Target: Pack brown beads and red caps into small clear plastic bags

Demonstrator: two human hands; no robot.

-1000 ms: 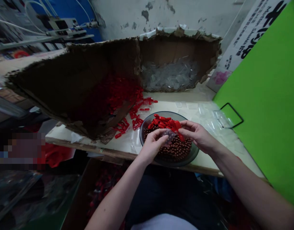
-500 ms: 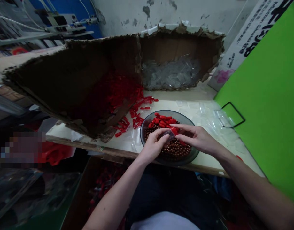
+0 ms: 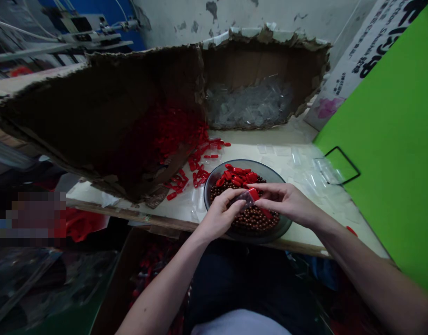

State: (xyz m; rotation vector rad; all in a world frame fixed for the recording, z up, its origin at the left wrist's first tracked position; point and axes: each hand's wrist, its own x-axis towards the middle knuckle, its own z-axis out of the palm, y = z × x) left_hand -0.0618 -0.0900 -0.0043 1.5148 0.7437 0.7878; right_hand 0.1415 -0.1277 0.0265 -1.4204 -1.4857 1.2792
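Note:
My left hand (image 3: 221,213) pinches a small clear plastic case (image 3: 244,200) between thumb and fingers. At the right end of that case is a red cap (image 3: 253,193), which the fingertips of my right hand (image 3: 291,203) grip. Both hands are over a grey bowl (image 3: 284,227) at the table's front edge. Inside the bowl lie many brown beads (image 3: 256,219) and, towards its back, a pile of red caps (image 3: 235,175). Whatever is inside the case is too small to tell.
Behind the bowl, a torn cardboard box (image 3: 200,70) holds red pieces (image 3: 172,125) at left and clear cases (image 3: 250,103) at right. Loose clear cases (image 3: 317,184) lie right, beside a green board (image 3: 388,149) with a black wire loop (image 3: 359,174).
The view has shifted slightly. My hands keep the case and red cap together over the bowl, with only a small movement of the fingers.

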